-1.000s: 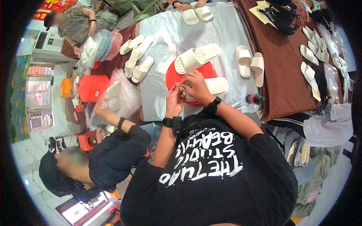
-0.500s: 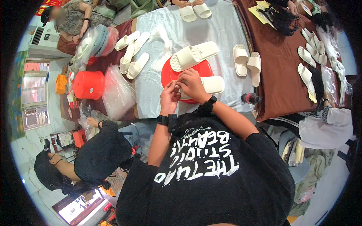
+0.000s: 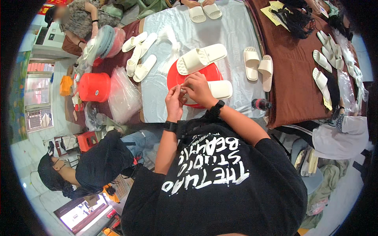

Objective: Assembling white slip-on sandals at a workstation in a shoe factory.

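Cream slide slippers, two, on a round red plastic support [image 3: 173, 74] atop the sheet-covered worktop [image 3: 232, 43]; farther slipper [image 3: 193, 61] overhanging the support's far rim; nearer slipper [image 3: 221, 89] partly hidden by the hands; left hand [image 3: 174, 103] and right hand [image 3: 197, 88] with fingertips narrowly bunched together, whether gripping anything cannot be told; rightward, another slipper pair [image 3: 252, 65] and a dark bottle [image 3: 261, 104].

Your pale-covered table [image 3: 232, 39] carries a round red stand [image 3: 214, 73]; from it, cream slippers [image 3: 145, 68] lie at ten and near three o'clock.
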Demonstrator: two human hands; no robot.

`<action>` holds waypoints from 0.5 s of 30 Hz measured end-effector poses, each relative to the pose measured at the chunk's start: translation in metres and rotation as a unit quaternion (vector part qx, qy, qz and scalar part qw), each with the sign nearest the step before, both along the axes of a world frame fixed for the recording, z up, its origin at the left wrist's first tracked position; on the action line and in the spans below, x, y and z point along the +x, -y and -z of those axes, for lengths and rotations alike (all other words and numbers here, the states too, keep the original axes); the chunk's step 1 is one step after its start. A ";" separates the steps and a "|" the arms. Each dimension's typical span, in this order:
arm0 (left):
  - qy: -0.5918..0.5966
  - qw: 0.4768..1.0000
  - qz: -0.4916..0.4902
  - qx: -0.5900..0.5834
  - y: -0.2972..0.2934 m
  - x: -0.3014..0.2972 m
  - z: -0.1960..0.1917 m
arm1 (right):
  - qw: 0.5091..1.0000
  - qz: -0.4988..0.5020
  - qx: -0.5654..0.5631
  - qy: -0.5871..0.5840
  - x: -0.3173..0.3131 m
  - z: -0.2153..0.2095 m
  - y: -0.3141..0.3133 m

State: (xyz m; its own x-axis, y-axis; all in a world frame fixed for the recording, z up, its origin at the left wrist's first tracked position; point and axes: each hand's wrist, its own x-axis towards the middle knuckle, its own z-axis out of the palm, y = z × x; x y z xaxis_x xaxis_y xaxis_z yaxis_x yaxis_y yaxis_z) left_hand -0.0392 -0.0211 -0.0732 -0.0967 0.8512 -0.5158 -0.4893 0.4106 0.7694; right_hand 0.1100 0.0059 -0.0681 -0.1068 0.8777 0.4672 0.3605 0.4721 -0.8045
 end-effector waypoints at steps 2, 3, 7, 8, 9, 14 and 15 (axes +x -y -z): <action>-0.020 1.000 -0.004 0.011 0.002 0.002 0.004 | 1.000 0.003 0.001 0.001 0.000 0.002 0.000; -0.022 1.000 -0.010 0.012 0.002 0.003 0.004 | 1.000 0.006 0.001 0.004 0.000 0.002 0.000; -0.016 0.999 -0.032 -0.002 0.003 0.007 0.005 | 1.000 0.001 0.005 0.002 0.001 0.004 -0.002; -0.018 0.999 -0.034 -0.001 0.003 0.007 0.004 | 1.000 0.003 0.010 0.006 0.001 0.005 -0.003; -0.010 0.999 -0.034 -0.005 0.003 0.006 0.005 | 1.000 0.005 0.016 0.009 0.001 0.005 -0.003; -0.002 0.999 -0.039 -0.008 0.003 0.003 0.011 | 1.000 0.000 0.022 0.000 0.001 0.004 -0.003; 0.005 0.999 -0.039 -0.009 0.003 0.003 0.011 | 1.000 0.000 0.022 -0.003 0.002 0.005 -0.004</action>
State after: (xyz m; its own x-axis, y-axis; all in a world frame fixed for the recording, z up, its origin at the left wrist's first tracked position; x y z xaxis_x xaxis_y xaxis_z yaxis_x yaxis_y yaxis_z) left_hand -0.0358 -0.0239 -0.0840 -0.1572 0.8316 -0.5327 -0.5278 0.3851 0.7570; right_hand 0.1117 0.0101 -0.0727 -0.1035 0.8563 0.5060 0.3554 0.5069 -0.7853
